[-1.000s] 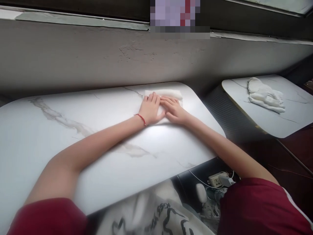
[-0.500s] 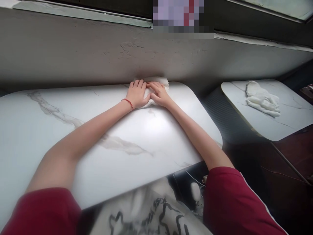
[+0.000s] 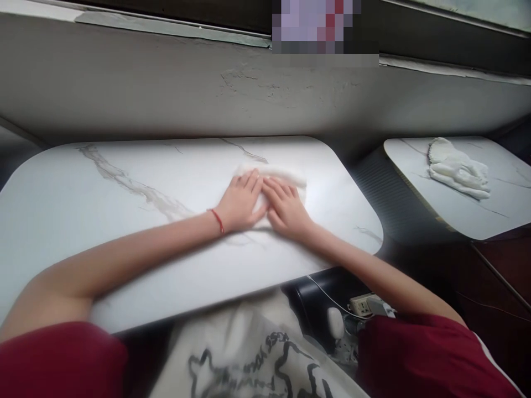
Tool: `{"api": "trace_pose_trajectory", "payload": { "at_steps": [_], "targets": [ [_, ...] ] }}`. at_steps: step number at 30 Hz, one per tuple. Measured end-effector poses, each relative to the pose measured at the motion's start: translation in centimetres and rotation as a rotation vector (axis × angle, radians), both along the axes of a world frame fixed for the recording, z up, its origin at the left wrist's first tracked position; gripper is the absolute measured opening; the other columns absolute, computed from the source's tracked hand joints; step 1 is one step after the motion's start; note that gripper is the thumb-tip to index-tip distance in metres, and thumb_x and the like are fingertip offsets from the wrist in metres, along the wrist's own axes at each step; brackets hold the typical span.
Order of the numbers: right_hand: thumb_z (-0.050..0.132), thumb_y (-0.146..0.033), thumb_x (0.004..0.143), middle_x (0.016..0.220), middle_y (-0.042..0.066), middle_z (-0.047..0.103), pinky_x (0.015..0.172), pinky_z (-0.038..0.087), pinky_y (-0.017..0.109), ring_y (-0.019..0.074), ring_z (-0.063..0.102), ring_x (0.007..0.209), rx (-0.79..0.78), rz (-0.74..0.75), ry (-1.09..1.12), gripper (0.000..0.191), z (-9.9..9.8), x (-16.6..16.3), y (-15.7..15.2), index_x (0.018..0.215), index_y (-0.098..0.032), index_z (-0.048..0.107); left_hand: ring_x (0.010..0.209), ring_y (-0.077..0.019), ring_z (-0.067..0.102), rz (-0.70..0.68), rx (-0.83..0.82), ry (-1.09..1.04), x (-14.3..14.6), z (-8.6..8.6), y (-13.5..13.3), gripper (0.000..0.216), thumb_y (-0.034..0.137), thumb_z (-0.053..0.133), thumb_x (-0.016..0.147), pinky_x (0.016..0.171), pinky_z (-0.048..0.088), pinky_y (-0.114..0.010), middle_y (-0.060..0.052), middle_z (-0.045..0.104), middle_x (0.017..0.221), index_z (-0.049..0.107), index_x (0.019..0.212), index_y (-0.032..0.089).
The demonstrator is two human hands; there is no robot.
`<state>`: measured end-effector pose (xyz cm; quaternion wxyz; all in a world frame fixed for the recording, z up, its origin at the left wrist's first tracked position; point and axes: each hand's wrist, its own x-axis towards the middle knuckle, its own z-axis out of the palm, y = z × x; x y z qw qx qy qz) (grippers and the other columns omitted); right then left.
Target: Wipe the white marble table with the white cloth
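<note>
Both hands lie flat on a white cloth [image 3: 286,172] on the marble-patterned tabletop [image 3: 199,276]. My left hand [image 3: 240,203], with a red string bracelet at its wrist, rests on the cloth's left part, fingers stretched forward. Beside it my right hand [image 3: 288,207] presses on the right part, its fingers also stretched out. The two hands nearly meet at fingertips and thumbs. Much of the cloth is hidden under them, while a folded far edge shows beyond the fingers.
To the right, a second marble-patterned table [image 3: 468,218] carries a crumpled white cloth [image 3: 458,168]. A grey wall [image 3: 166,83] runs behind both tables. Below the near edge are a power strip [image 3: 360,304], a white cable and a printed apron [image 3: 249,348] on my body.
Both hands have slid the cloth from the table's far edge toward me and slightly right, and my elbows have spread outward. The view has shifted a little.
</note>
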<state>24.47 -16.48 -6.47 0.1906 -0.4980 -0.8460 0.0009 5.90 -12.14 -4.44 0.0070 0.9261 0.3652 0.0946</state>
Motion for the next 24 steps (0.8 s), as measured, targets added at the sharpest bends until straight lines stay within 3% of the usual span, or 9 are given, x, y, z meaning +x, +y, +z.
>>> {"api": "trace_pose_trajectory", "payload": {
  "at_steps": [5,9,14,24],
  "targets": [
    [0.038,-0.024,0.093,0.165,0.018,0.037,0.123,0.032,0.058,0.0347,0.03,0.155,0.018,0.059,-0.035,0.078,0.2,-1.3,-9.1,0.166,-0.016,0.011,0.147,-0.043,0.042,-0.118,0.077,0.053,-1.8,-0.3,-8.0,0.072,0.047,0.037,0.102,0.113,0.039,-0.053,-0.032,0.042,0.159,0.045,0.15,-0.006],
    [0.039,-0.022,0.09,0.16,0.023,0.04,0.12,0.033,0.059,0.0372,0.034,0.152,0.049,0.102,-0.028,0.076,0.3,-2.0,-10.4,0.163,-0.01,0.018,0.141,-0.0442,0.049,-0.14,0.157,0.138,-2.1,0.0,-9.4,0.073,0.047,0.037,0.103,0.107,0.044,-0.051,-0.034,0.046,0.155,0.047,0.148,-0.01],
    [0.04,-0.023,0.089,0.153,0.021,0.048,0.117,0.036,0.056,0.0356,0.04,0.146,0.093,0.124,0.021,0.067,0.1,-2.3,-6.2,0.155,-0.012,0.033,0.142,-0.0426,0.048,-0.082,0.139,0.173,-2.2,0.4,-6.3,0.072,0.045,0.039,0.101,0.108,0.044,-0.052,-0.033,0.046,0.155,0.047,0.148,-0.01],
    [0.038,-0.028,0.089,0.15,0.021,0.054,0.116,0.035,0.053,0.0346,0.043,0.142,0.099,0.238,0.013,0.058,-0.9,-5.4,8.7,0.141,-0.007,0.052,0.14,-0.0421,0.048,0.129,0.085,0.06,-5.7,0.1,4.8,0.07,0.041,0.041,0.097,0.112,0.038,-0.054,-0.032,0.044,0.157,0.049,0.146,-0.009]
  ]
}}
